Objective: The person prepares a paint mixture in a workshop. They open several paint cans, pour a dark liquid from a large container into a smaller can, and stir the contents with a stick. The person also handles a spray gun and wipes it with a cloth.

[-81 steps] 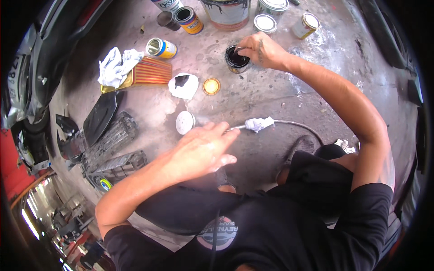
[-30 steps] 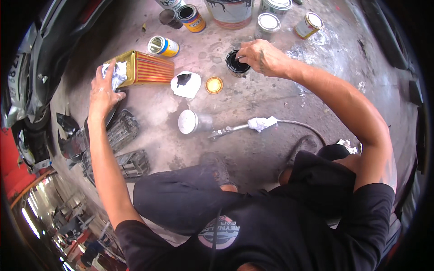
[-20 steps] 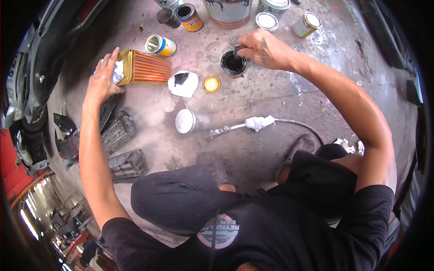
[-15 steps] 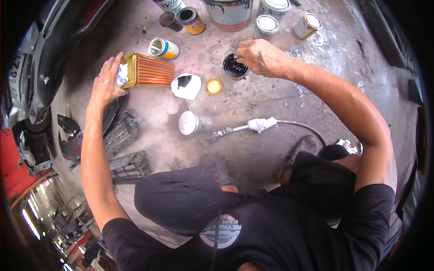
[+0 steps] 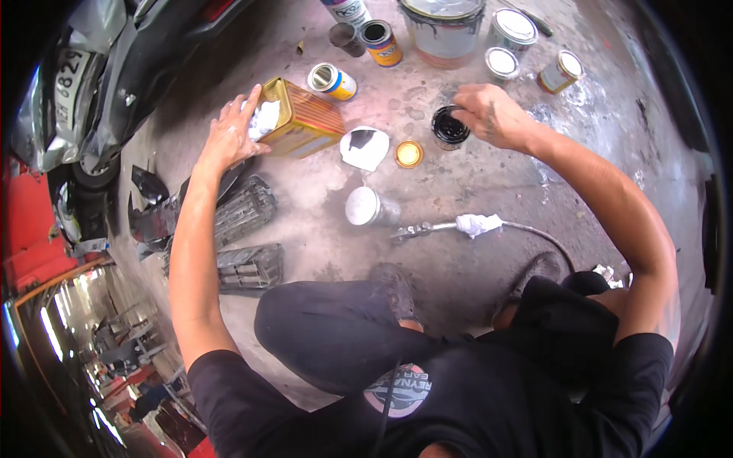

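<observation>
My left hand [image 5: 235, 131] is closed on the open end of a rectangular tin [image 5: 309, 122] with a gold rim and red-and-yellow striped sides. A crumpled white rag [image 5: 265, 119] is bunched at that end, beside my fingers. My right hand [image 5: 496, 116] is above a small cup of black paint [image 5: 450, 126]. Its fingers are pinched together over the cup's rim, and whatever they hold is hidden. Between the tin and the cup lie a white sheet with a black smear [image 5: 364, 148] and a round gold lid [image 5: 409, 154].
Farther off are an opened silver can [image 5: 333, 81], an orange can of black paint [image 5: 382, 43], a paint-streaked bucket [image 5: 443, 34] and several white-lidded cans [image 5: 514, 30]. Nearer me are a white-lidded jar [image 5: 371, 207] and a hose [image 5: 527, 227] wrapped with cloth. Dark plastic parts [image 5: 244, 210] lie left.
The whole view has shifted, so things appear farther right. The striped tin has turned under my left hand, showing more of its near side. My right hand stays over the black paint.
</observation>
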`<state>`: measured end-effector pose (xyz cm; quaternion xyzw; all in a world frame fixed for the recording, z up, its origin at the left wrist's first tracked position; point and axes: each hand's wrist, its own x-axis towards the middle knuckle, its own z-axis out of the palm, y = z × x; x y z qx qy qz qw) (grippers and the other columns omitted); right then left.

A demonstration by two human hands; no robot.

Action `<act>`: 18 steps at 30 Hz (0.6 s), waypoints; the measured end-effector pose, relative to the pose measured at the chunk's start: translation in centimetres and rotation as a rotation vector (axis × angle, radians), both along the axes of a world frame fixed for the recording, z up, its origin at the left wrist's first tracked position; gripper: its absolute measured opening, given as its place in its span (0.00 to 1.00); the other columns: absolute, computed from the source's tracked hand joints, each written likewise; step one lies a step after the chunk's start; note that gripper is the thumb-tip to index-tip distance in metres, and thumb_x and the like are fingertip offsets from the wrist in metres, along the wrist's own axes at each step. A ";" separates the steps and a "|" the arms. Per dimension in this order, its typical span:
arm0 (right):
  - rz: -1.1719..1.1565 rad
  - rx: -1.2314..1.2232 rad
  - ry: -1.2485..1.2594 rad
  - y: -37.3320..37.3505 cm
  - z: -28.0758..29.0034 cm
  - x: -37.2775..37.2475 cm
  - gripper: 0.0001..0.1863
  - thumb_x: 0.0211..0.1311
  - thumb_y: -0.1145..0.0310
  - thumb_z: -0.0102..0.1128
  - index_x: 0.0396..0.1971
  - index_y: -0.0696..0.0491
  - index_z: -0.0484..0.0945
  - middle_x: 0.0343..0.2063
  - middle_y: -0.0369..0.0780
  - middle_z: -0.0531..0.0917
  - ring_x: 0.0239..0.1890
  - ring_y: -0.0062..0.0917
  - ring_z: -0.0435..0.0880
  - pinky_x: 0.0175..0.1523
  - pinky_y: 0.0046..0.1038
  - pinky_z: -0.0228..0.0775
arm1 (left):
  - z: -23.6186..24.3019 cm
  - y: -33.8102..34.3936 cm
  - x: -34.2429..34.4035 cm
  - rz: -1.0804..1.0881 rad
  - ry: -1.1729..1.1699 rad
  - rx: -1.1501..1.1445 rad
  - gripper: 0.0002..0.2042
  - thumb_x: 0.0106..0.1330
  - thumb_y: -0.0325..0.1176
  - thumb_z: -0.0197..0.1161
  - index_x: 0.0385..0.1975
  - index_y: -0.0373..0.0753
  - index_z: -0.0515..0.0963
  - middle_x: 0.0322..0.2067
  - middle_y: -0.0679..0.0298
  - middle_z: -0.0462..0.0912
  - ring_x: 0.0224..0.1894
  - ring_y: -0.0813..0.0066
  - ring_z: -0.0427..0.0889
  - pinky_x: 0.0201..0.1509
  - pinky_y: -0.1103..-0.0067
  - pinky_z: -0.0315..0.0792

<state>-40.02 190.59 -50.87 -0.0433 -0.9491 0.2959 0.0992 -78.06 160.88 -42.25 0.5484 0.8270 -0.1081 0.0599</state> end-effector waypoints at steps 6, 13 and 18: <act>0.007 -0.043 0.013 0.2 -3.8 -0.1 0.09 0.63 0.68 0.62 0.34 0.59 0.81 0.30 0.53 0.83 0.38 0.52 0.84 0.45 0.47 0.76 | 0.9 0.3 0.8 -0.044 -0.003 0.008 0.58 0.39 0.34 0.84 0.78 0.59 0.59 0.68 0.45 0.67 0.67 0.43 0.70 0.72 0.60 0.68; -0.104 -0.092 -0.015 0.0 -1.8 -0.5 0.10 0.65 0.68 0.61 0.34 0.62 0.81 0.30 0.55 0.83 0.37 0.53 0.83 0.44 0.47 0.75 | 12.0 3.7 6.2 -0.187 0.197 -0.095 0.54 0.35 0.28 0.81 0.73 0.61 0.69 0.66 0.49 0.71 0.64 0.47 0.73 0.71 0.61 0.69; -0.152 -0.084 -0.005 0.2 0.1 -0.1 0.11 0.66 0.67 0.59 0.33 0.63 0.79 0.28 0.56 0.83 0.37 0.53 0.83 0.44 0.49 0.74 | 16.1 9.4 13.1 -0.425 0.274 -0.228 0.48 0.35 0.24 0.77 0.68 0.56 0.76 0.65 0.45 0.72 0.63 0.46 0.74 0.71 0.62 0.69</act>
